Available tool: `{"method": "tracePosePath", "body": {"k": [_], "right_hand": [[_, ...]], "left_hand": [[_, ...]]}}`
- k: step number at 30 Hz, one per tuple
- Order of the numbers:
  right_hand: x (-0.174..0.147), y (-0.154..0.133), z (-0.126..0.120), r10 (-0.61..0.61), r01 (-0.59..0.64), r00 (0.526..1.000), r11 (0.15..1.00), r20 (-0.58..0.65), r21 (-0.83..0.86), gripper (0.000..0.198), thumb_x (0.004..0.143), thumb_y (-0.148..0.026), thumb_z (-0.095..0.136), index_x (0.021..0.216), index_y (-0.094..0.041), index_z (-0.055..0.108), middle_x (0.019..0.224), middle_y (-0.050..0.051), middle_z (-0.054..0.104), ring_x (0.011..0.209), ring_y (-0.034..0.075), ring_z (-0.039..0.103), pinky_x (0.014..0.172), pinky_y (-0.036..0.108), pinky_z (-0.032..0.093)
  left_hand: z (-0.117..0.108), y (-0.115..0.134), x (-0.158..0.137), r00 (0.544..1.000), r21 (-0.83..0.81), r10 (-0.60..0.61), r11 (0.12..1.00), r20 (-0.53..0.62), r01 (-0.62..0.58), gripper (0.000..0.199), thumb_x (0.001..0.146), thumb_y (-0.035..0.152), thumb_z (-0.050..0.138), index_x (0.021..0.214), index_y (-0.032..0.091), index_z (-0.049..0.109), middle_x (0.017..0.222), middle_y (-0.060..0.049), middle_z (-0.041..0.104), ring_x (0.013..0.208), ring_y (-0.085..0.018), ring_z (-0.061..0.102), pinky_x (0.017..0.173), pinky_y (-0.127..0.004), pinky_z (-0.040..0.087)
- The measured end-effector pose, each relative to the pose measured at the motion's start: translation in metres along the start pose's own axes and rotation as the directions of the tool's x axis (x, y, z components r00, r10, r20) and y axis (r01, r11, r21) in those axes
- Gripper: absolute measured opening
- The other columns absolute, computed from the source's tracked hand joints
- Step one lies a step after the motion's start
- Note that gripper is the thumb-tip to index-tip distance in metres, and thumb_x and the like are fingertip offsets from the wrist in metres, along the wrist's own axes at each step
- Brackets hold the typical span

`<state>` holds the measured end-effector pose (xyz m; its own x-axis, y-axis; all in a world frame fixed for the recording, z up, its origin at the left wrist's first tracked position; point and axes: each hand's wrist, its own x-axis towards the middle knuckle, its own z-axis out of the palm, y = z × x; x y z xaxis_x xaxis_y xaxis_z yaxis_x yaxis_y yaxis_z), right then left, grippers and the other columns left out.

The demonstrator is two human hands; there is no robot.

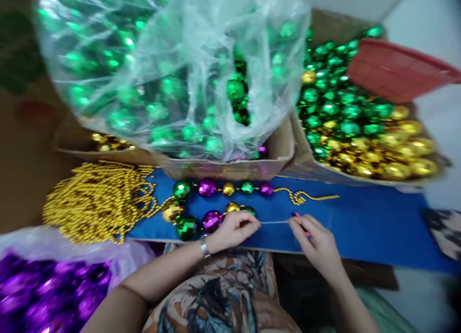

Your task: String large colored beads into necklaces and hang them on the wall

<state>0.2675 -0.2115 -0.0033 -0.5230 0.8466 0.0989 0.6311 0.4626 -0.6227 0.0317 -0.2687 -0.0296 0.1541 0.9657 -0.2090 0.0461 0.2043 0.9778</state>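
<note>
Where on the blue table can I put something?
The biggest bare patch of the blue table is right of the right hand, below the boxed gold beads and left of the patterned cloth. It's crowded on the left: heaped gold chains, strung beads and the left hand.

The person is wearing a garment (212, 294) printed with leafy shapes in orange, cream, black and blue-grey; a silvery band (205, 246) is circling the left wrist (213, 243).
</note>
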Motion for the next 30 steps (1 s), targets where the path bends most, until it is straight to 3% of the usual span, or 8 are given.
{"method": "tracePosePath", "body": {"k": [2,6,10,14,18,21,25,30], "right_hand": [[0.006,-0.011,-0.003,-0.029,0.029,1.000,1.000,-0.004,0.002,0.018,0.096,-0.028,0.047,0.090,-0.022,0.063,0.084,0.003,0.065,0.081,0.016,0.062,0.075,0.027,0.048],[0.022,-0.022,-0.003,-0.096,0.097,0.995,0.993,-0.014,0.063,0.020,0.098,-0.026,0.044,0.091,-0.021,0.063,0.085,0.004,0.064,0.082,0.015,0.060,0.076,0.026,0.048],[0.027,-0.022,-0.003,-0.124,0.127,0.991,0.990,-0.045,0.054,0.022,0.098,-0.026,0.043,0.092,-0.020,0.063,0.084,0.003,0.063,0.082,0.014,0.059,0.074,0.026,0.048],[0.023,-0.016,0.004,-0.141,0.138,0.984,0.990,-0.105,-0.031,0.025,0.099,-0.030,0.044,0.093,-0.019,0.065,0.085,0.005,0.063,0.078,0.014,0.059,0.073,0.026,0.048],[0.022,-0.005,0.003,-0.176,0.151,0.973,0.974,-0.149,-0.166,0.025,0.098,-0.032,0.046,0.095,-0.020,0.067,0.083,0.005,0.064,0.077,0.014,0.060,0.072,0.026,0.049],[0.023,0.012,-0.013,-0.094,0.055,0.955,0.989,-0.282,-0.140,0.024,0.098,-0.030,0.044,0.106,-0.021,0.065,0.095,0.006,0.066,0.089,0.016,0.061,0.081,0.028,0.049],[0.022,0.052,-0.035,0.142,-0.176,0.866,0.984,-0.480,-0.026,0.028,0.098,-0.032,0.041,0.111,-0.020,0.062,0.101,0.008,0.065,0.091,0.017,0.062,0.083,0.030,0.049],[0.014,0.114,-0.045,0.370,-0.446,0.814,0.892,-0.448,-0.072,0.033,0.096,-0.032,0.039,0.111,-0.015,0.062,0.106,0.011,0.065,0.091,0.018,0.062,0.085,0.029,0.048]], "left_hand": [[-0.002,0.003,0.005,0.996,-0.075,-0.056,0.995,0.067,0.061,0.030,0.086,0.042,0.058,0.088,0.013,0.069,0.078,-0.007,0.067,0.070,-0.016,0.060,0.064,-0.024,0.044],[0.003,0.009,0.026,0.977,-0.300,-0.056,0.947,0.205,0.117,0.035,0.092,0.042,0.050,0.109,0.014,0.064,0.093,-0.010,0.069,0.087,-0.021,0.064,0.083,-0.034,0.047],[0.013,0.013,0.037,0.981,-0.201,-0.006,0.979,0.194,0.046,0.029,0.089,0.040,0.056,0.103,0.017,0.066,0.100,-0.007,0.067,0.096,-0.020,0.060,0.088,-0.030,0.044],[0.019,0.005,0.033,0.987,-0.228,-0.061,0.969,0.150,0.095,0.026,0.086,0.041,0.061,0.087,0.015,0.064,0.079,-0.003,0.064,0.074,-0.014,0.057,0.070,-0.025,0.045],[0.020,-0.003,0.030,0.976,-0.243,-0.190,0.947,0.107,0.211,0.030,0.081,0.044,0.067,0.085,0.015,0.062,0.065,0.002,0.055,0.050,-0.006,0.039,0.047,-0.019,0.029],[0.018,-0.002,0.031,0.971,-0.260,-0.220,0.936,0.093,0.237,0.032,0.078,0.044,0.070,0.085,0.014,0.063,0.066,0.001,0.054,0.049,-0.005,0.035,0.046,-0.018,0.023],[0.015,0.001,0.032,0.972,-0.294,-0.230,0.926,0.052,0.235,0.031,0.076,0.043,0.072,0.084,0.014,0.064,0.066,0.001,0.053,0.047,-0.004,0.031,0.045,-0.018,0.020],[0.013,0.002,0.032,0.972,-0.284,-0.234,0.930,0.026,0.231,0.033,0.074,0.044,0.073,0.084,0.014,0.065,0.066,0.001,0.052,0.047,-0.004,0.029,0.044,-0.018,0.018]]}}
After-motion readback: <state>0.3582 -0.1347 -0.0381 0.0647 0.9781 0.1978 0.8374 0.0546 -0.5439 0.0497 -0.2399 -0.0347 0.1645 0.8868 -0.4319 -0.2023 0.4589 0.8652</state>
